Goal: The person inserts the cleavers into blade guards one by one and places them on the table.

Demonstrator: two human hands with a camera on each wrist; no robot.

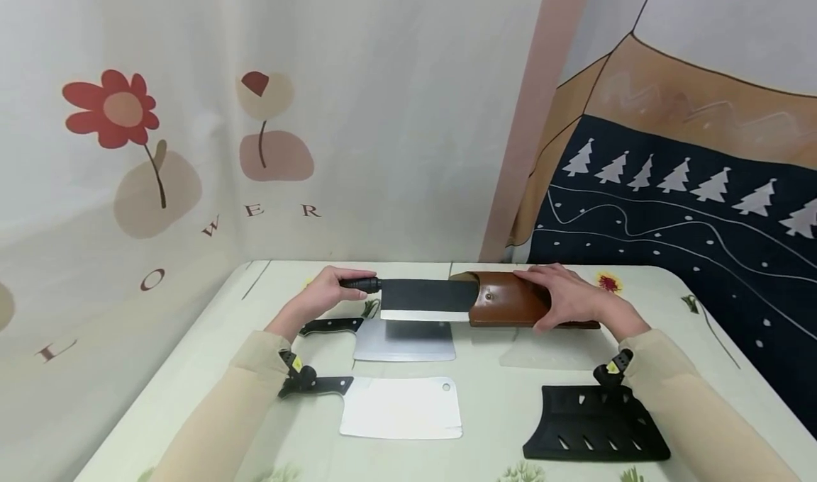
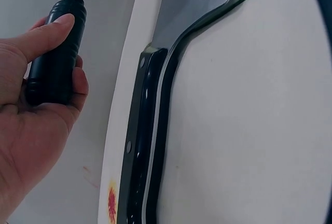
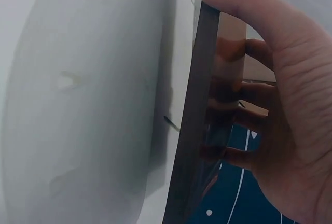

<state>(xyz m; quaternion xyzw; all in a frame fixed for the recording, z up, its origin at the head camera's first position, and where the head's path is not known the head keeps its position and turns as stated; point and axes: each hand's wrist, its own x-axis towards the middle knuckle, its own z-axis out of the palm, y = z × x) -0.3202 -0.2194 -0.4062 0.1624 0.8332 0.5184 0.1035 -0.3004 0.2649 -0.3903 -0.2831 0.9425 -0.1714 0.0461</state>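
My left hand (image 1: 325, 290) grips the ribbed black handle (image 2: 57, 53) of a cleaver whose dark blade (image 1: 428, 295) has a bright lower edge. The right end of that blade is inside the mouth of a brown leather knife sheath (image 1: 504, 301), hidden from there on. My right hand (image 1: 568, 294) holds the sheath, thumb at its lower edge and fingers at the upper side. Both are raised over the table. Below the blade lies a second cleaver (image 1: 405, 347) with a grey blade and riveted black handle, its handle close to my left hand.
Nearer the front lies a third cleaver (image 1: 402, 407) with a pale blade and a hole in its corner. A black slotted blade guard (image 1: 593, 425) lies under the right forearm. A translucent flat guard (image 1: 549, 354) sits below the leather sheath. Curtains hang behind the table (image 1: 491, 418).
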